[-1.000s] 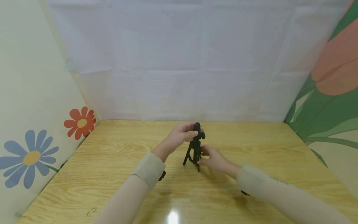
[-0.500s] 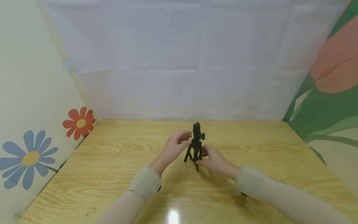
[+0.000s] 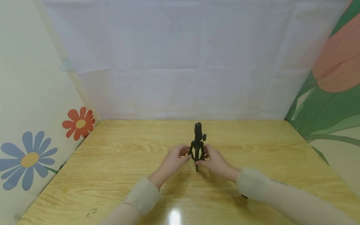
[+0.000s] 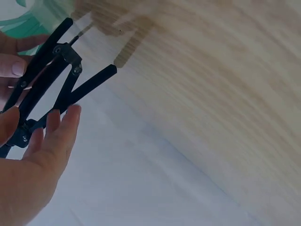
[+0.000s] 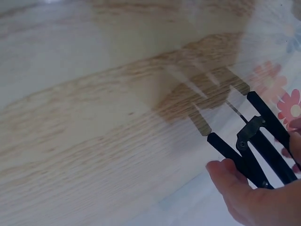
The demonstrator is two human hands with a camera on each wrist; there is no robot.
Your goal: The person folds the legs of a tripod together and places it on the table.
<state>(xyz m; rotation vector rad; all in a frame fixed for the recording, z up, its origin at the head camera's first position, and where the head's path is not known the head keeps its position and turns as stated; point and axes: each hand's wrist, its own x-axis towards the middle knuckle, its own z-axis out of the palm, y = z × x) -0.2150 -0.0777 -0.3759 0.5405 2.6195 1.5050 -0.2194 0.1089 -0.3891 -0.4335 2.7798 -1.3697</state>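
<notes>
A small black mini tripod (image 3: 198, 134) stands upright on the wooden table, legs partly spread, a knob on the right of its head. My left hand (image 3: 171, 159) is at its left leg, thumb in front and fingers behind. In the left wrist view, that hand's fingertips (image 4: 73, 110) touch a leg (image 4: 94, 84) near the hinge. My right hand (image 3: 216, 161) holds the right leg low down between thumb and fingers. From the right wrist, its fingers (image 5: 225, 179) lie along a leg (image 5: 235, 157), while the thumb is hidden.
The wooden tabletop (image 3: 126, 150) reflects the tripod's legs. A white sheet (image 3: 168, 62) hangs behind it. Side panels carry painted flowers, a blue one (image 3: 29, 159) and a red one (image 3: 80, 124) on the left.
My left hand has let go of the tripod's head and moved down to its left leg. The right hand stays low on the right side. The tripod has turned slightly, its legs now nearly symmetric.
</notes>
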